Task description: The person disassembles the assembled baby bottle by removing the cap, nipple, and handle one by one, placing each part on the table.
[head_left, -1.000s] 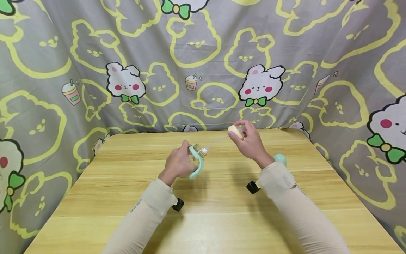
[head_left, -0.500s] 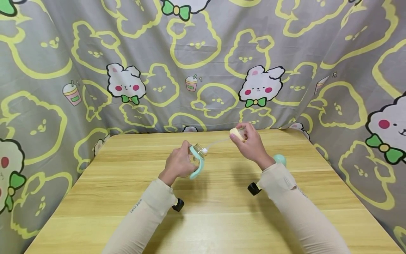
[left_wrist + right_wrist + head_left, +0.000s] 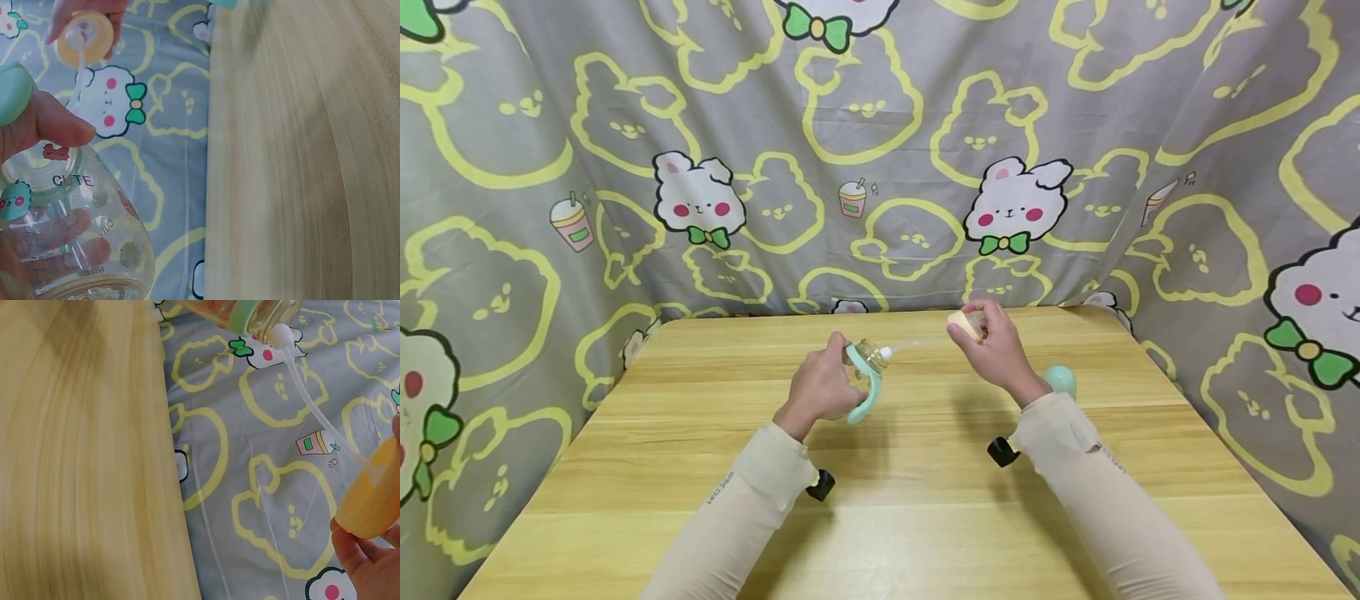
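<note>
My left hand (image 3: 822,387) grips a clear baby bottle (image 3: 867,360) with mint green handles, tilted with its mouth toward the right. In the left wrist view the bottle (image 3: 81,237) shows a "CUTE" print, with my thumb (image 3: 53,122) on its shoulder. My right hand (image 3: 997,350) pinches a pale yellow teat piece (image 3: 961,324). A thin clear straw (image 3: 917,342) runs from it to a white weight (image 3: 885,354) at the bottle mouth. The right wrist view shows the weight (image 3: 281,334) just outside the bottle mouth (image 3: 262,312), the straw (image 3: 319,406) and the teat piece (image 3: 375,494).
Both hands hover above a wooden table (image 3: 880,508). A mint green cap (image 3: 1062,379) lies on it behind my right wrist. Grey cartoon-rabbit cloth (image 3: 880,167) hangs around the table's back and sides.
My right hand with the teat piece has sunk slightly, so the straw lies flatter. The left hand and bottle have barely moved.
</note>
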The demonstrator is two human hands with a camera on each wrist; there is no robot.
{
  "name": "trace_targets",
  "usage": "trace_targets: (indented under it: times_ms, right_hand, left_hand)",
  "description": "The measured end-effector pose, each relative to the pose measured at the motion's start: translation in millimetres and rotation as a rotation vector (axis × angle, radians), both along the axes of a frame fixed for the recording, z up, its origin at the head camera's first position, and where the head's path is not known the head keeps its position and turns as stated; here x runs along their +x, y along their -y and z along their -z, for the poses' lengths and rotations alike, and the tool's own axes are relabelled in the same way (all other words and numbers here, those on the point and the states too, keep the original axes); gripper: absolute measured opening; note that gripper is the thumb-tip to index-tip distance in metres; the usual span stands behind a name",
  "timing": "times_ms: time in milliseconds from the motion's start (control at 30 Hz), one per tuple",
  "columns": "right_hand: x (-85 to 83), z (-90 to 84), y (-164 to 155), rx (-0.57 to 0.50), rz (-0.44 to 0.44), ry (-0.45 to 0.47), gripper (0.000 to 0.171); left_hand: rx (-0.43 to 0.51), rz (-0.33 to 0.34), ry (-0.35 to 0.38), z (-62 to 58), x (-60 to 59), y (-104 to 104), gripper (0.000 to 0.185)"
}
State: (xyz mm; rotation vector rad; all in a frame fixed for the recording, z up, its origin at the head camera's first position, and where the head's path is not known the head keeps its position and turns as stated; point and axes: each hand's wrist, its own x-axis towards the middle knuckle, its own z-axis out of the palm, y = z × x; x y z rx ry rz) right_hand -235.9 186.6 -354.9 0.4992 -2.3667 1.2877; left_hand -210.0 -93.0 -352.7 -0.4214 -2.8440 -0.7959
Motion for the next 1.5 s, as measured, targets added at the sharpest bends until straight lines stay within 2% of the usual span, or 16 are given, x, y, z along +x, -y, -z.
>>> trace_targets:
  times_ms: [267,567,1267,1500]
  right_hand:
    - [-1.9,5.1,-1.7,0.019,0.018,0.023,0.041]
    - [-2.8,15.7,-1.8,0.026,0.025,0.048,0.038]
    - [-5.6,34.0,7.7,0.031,0.034,0.092,0.038]
    - [-4.9,36.6,20.9,0.009,-0.007,0.095,0.036]
  left_hand:
    - [0.007,0.008,-0.013,1.4,-1.1,-0.4,0.052]
    - [0.01,0.01,0.021,2.7,-0.1,-2.3,0.052]
    - [0.015,0.001,0.03,4.8,-0.7,-2.4,0.054]
    - [0.001,-0.002,0.029,4.3,-1.1,-2.8,0.054]
